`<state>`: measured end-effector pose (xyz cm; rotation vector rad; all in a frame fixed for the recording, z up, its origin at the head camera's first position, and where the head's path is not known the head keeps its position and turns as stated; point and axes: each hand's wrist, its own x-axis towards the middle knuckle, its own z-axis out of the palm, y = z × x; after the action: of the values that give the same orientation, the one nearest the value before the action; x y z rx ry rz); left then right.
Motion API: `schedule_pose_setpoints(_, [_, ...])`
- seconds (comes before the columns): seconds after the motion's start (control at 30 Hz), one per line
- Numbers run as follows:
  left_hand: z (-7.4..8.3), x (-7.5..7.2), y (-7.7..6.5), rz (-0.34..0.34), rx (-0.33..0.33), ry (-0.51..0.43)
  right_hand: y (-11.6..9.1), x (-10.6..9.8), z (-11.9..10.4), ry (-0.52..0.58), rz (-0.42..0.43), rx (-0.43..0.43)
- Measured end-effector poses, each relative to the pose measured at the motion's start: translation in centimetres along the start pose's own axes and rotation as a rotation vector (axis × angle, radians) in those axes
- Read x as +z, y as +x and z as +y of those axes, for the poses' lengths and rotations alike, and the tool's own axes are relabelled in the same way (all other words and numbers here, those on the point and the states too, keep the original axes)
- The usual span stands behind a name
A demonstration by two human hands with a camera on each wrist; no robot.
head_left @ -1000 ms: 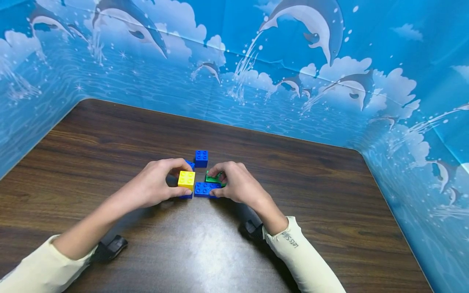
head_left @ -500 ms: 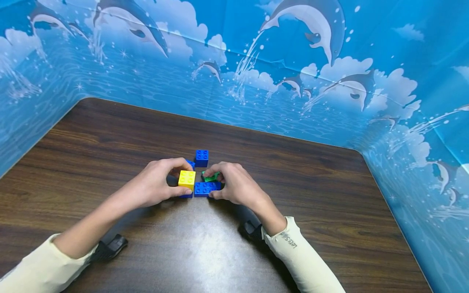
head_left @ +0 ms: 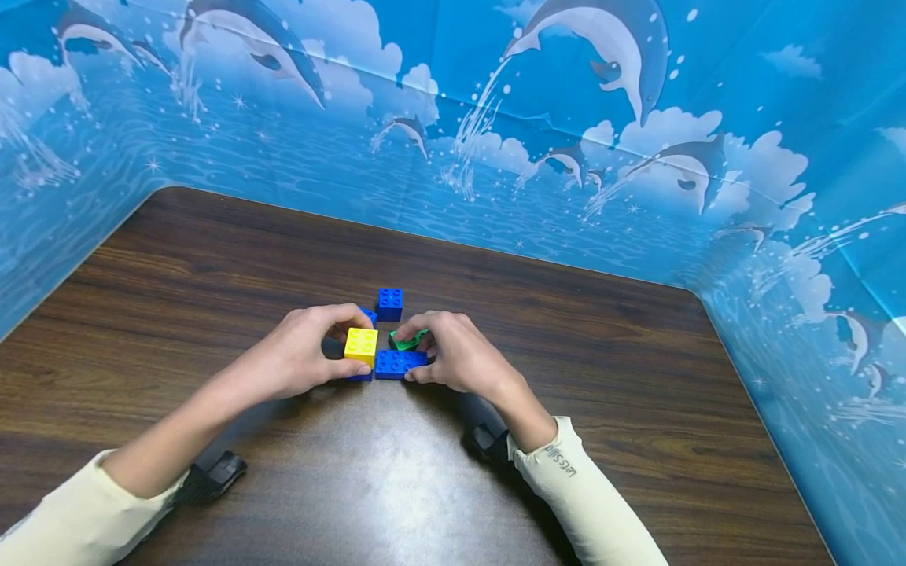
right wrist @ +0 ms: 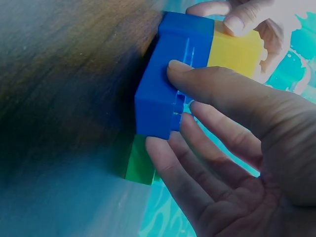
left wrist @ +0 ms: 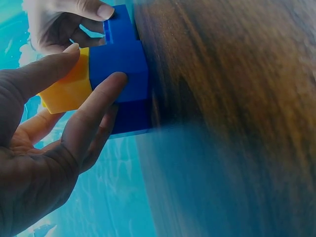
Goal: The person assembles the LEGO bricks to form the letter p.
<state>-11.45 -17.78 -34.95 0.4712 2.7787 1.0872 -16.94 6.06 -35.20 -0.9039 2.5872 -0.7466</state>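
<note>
My left hand point(head_left: 307, 354) grips a yellow toy building brick point(head_left: 361, 344) stacked on a blue brick point(left wrist: 123, 66). In the left wrist view, one digit lies on the yellow brick and another on the blue one. Just to the right, a longer blue brick point(head_left: 395, 364) sits on the table beside that stack. My right hand point(head_left: 460, 354) holds this longer brick, its thumb against the near side. Its other fingers bend over the far side, by a green brick point(head_left: 406, 343), which they partly hide. The right wrist view shows the green brick point(right wrist: 140, 163) beyond the blue one's end.
A square blue brick point(head_left: 390, 304) stands behind the hands. Another blue brick point(head_left: 370, 316) next to it is mostly hidden by the left hand. The dark wooden table point(head_left: 602, 377) is bordered by a dolphin-print backdrop point(head_left: 481, 157).
The green brick has shifted slightly left and turned a little, with my right fingers over it. My left hand and the yellow brick have stayed in place.
</note>
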Motion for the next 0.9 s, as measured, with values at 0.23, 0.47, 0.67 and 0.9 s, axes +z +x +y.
schedule_pose_setpoints(0.23, [0.0, 0.0, -0.1, 0.002, 0.001, 0.003, -0.2, -0.5, 0.1, 0.062, 0.017, -0.022])
schedule_pose_setpoints(0.47, [0.0, 0.0, 0.0, 0.002, 0.005, -0.011, -0.4, -1.1, 0.2, 0.089, 0.022, -0.011])
schedule_pose_setpoints(0.67, [-0.2, 0.2, 0.2, 0.008, 0.021, -0.022, -0.6, -1.6, 0.2, 0.085, 0.039, -0.02])
schedule_pose_setpoints(0.9, [-0.3, 0.3, 0.3, 0.023, 0.033, -0.024, -0.9, -2.6, 0.1, 0.148, 0.077, -0.032])
